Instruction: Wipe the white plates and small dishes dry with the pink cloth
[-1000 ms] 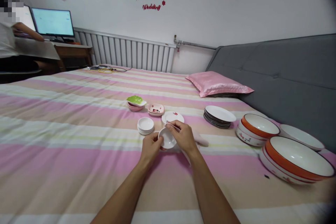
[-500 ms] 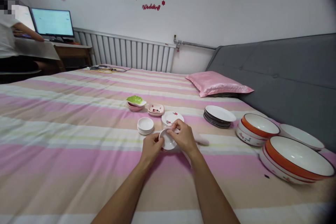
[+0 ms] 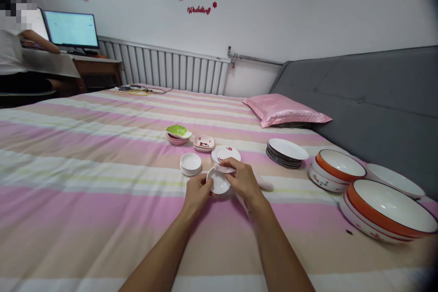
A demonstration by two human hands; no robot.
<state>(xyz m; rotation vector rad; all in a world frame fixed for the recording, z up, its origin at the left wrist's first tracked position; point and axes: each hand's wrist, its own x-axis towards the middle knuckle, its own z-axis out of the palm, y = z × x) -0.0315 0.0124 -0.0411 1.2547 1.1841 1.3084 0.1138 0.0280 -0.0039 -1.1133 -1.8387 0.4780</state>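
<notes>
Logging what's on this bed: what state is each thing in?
Small white round dish: held tilted, gripped by left hand and right hand.
Pale pink cloth: pressed on its rim by right hand.
Small white saucers: stacked on bedspread.
Green leaf-shaped dish: atop pink dishes.
White dinner plates: stacked.
Orange-rimmed bowls: nested, upright.

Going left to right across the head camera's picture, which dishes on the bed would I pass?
Green leaf-shaped dish → pink dish → flowered white plate → stack of plates → orange-rimmed bowl → large orange-rimmed bowl. The small white dish in the left hand overlaps these, so I skip it.
</notes>
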